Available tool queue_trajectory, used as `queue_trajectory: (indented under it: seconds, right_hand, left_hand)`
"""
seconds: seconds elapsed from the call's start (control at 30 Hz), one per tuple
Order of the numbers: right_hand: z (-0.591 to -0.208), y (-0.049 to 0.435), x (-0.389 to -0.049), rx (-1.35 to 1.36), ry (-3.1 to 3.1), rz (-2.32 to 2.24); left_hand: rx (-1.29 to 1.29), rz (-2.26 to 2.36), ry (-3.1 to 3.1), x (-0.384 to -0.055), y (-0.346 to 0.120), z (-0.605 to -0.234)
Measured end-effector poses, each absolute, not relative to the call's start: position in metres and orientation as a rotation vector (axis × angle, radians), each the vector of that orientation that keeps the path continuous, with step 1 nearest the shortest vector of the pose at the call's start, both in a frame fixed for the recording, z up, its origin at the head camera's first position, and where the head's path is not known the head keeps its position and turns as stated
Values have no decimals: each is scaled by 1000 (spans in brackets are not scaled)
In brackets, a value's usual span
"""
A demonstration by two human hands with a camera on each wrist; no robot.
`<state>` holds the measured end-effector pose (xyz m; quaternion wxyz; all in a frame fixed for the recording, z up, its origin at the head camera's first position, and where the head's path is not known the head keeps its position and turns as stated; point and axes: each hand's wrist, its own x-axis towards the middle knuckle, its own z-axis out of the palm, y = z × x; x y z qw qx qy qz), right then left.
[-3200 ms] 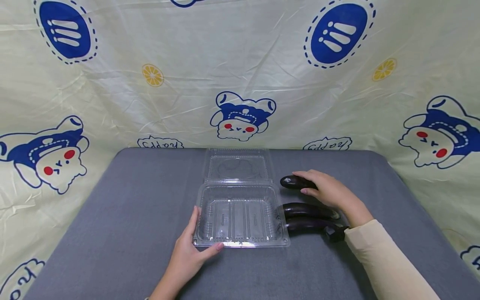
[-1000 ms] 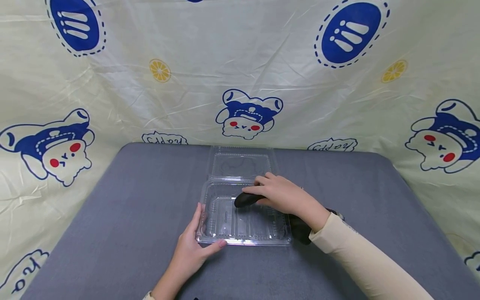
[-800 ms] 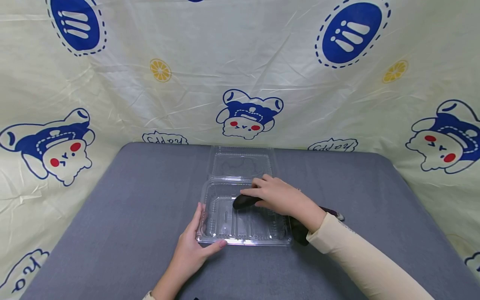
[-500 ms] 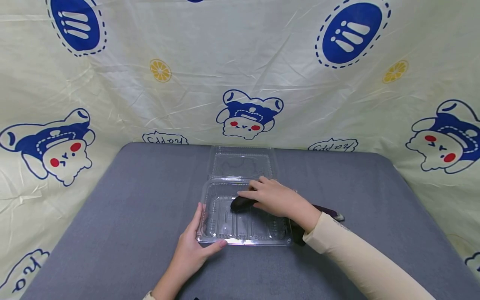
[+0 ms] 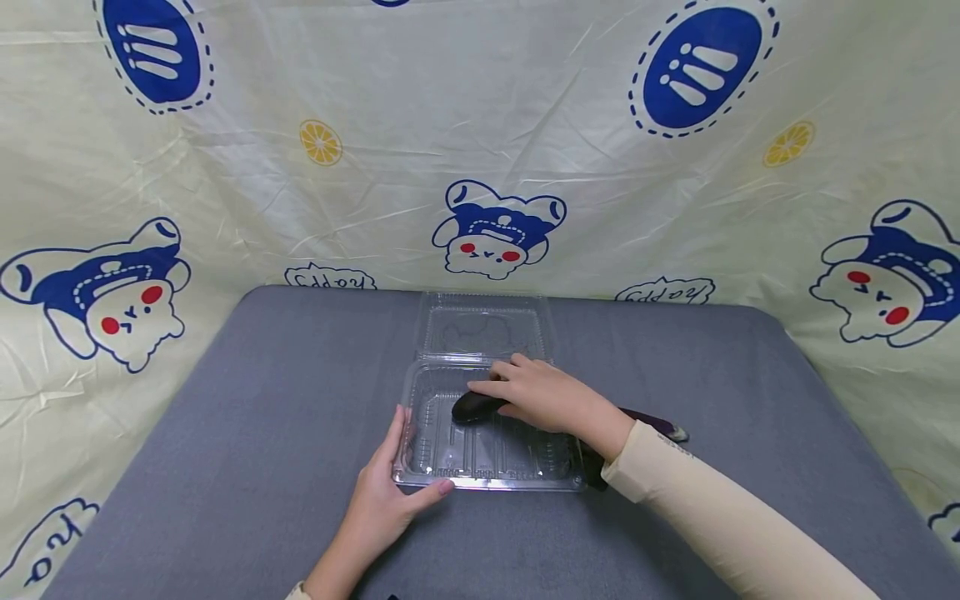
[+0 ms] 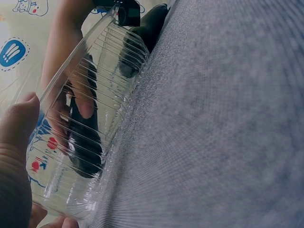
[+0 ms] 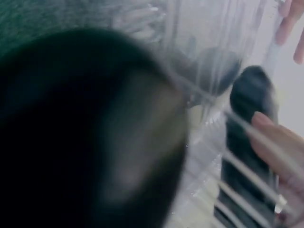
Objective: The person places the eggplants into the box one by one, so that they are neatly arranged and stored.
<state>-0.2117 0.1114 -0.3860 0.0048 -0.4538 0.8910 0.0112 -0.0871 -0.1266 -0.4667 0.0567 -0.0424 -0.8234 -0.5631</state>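
A clear plastic clamshell container (image 5: 487,483) lies with its lid (image 5: 480,321) laid back on the far side. My left hand (image 5: 382,492) holds its near left corner, thumb along the front rim and fingers at the side. Inside the tray, my right hand (image 5: 551,398) grips a dark eggplant (image 5: 474,407) from above, its rounded end pointing left. Through the container's wall, the left wrist view shows this eggplant (image 6: 85,147) low over the ribbed floor, thumb against its side. Its other end is hidden under the hand in the head view.
Two more eggplants lie right of the container, partly hidden by the right forearm: one farther back (image 5: 656,423), one nearer (image 5: 594,468). One looms blurred as a dark eggplant (image 7: 95,142) in the right wrist view. Grey cloth (image 5: 300,433) covers the table; a printed curtain (image 5: 375,167) hangs behind.
The right hand took the farthest eggplant from the table and brought it left into the container. Over the last second it slid slightly farther left and down. The left hand stays at the corner.
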Motion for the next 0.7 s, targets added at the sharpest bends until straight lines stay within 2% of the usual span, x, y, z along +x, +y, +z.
queue_trajectory:
  seconds: [0.23,0.7]
  right_hand:
    - [-391,110,-214,-1505,2800,10]
    - [-399,101,-212,-1484,2782,-90]
  left_hand:
    - [-134,-1715,-2493,-88,-126,-466]
    - [-126,-1729,-2486,-86,-126,-465]
